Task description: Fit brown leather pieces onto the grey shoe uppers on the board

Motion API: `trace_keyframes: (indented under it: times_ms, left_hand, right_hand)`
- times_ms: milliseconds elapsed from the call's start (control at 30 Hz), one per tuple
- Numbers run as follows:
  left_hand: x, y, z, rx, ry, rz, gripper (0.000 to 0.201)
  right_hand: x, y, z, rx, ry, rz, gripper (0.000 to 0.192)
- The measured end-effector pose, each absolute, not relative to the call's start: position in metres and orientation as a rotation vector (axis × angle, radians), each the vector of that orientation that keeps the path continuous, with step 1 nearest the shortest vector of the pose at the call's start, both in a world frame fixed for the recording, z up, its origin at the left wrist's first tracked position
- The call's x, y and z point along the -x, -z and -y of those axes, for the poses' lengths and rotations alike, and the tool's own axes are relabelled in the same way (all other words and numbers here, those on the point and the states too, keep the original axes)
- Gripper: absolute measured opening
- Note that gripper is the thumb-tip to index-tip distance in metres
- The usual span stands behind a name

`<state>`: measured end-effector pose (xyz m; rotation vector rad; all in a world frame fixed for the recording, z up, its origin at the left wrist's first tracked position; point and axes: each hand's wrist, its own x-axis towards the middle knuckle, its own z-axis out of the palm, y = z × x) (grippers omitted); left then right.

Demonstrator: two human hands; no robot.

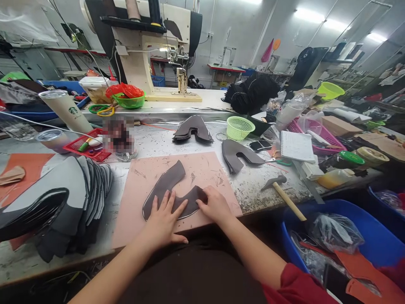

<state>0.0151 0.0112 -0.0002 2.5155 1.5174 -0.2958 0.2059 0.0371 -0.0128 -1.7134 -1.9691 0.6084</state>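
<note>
In the head view, a dark curved piece (pixel 163 183) lies flat on a pink board (pixel 209 169), near the board's front edge. The left hand (pixel 166 215) is spread wide, its fingers flat on top of the piece. The right hand (pixel 215 204) is narrow, its thumb and fingers holding the piece's right end. The board comes up to the front edge of the table (pixel 152 141). There is bare board to the left of the piece and behind it. On the left, only a thin strip of table sits between the board and a big pile of gray and black pieces (pixel 72 181). On the right there is more room, up to one hammer (pixel 289 198) (its wooden handle pokes out past the table's edge, over a blue tub (pixel 286 236)).

Now the counting: two hands, one piece under them, one board. Two small dark stacks, a back stack (pixel 193 126) and a right stack (pixel 232 154), sit past the board. Near them are one pale green basket (pixel 240 128) and one notebook (pixel 297 146).
</note>
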Motion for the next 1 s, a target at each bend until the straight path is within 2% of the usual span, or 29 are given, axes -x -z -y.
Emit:
trace_keyframes:
  times_ms: [133,433,533,633,733,867,1000]
  left_hand:
    - [-0.017,0.0,-0.01,-2.577,0.274,-1.499,0.093]
    - [-0.016,0.02,-0.008,-2.837,0.043,-1.266,0.084]
    - [-0.015,0.021,-0.011,-2.845,0.002,-1.242,0.083]
    - [-0.016,0.021,-0.011,-2.84,-0.028,-1.229,0.082]
    - [-0.015,0.021,-0.011,-2.829,-0.073,-1.223,0.081]
    - [-0.007,0.021,-0.015,-2.759,-0.152,-1.176,0.074]
    - [0.005,0.027,-0.02,-2.588,-0.278,-1.348,0.049]
  right_hand:
    - [-0.221,0.012,-0.044,1.671,-0.843,1.685,0.028]
    - [-0.228,0.02,-0.054,1.647,-0.884,1.558,0.02]
    - [-0.229,0.018,-0.055,1.67,-0.817,1.652,0.017]
    - [-0.224,0.015,-0.05,1.696,-0.552,1.828,0.016]
    - [-0.207,0.017,-0.04,1.472,-0.292,2.048,0.027]
    - [-0.183,0.027,-0.033,1.071,-0.304,2.398,0.038]
    - [-0.181,0.03,-0.035,1.265,-0.353,2.483,0.047]
